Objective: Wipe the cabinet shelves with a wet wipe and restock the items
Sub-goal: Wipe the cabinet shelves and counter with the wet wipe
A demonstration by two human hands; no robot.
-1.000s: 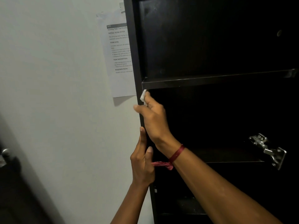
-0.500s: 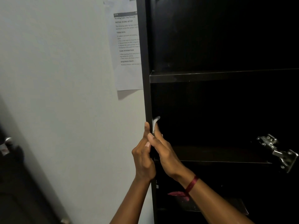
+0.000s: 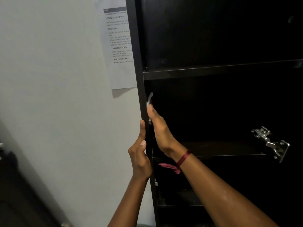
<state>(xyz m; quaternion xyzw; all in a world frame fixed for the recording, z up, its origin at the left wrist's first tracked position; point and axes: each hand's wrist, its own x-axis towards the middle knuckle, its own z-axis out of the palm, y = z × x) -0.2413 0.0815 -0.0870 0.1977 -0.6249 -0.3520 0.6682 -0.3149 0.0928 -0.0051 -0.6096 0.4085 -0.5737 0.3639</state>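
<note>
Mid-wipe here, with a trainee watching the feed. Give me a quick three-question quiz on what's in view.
1. True or false: the right hand presses the wet wipe against the inside of the cabinet's left side panel.
2. What is on the right wrist? A) a red band B) a watch C) nothing
3. Fill in: the metal hinge sits on the cabinet's ___ side in this view.
Key: 1 true; 2 A; 3 right.
</note>
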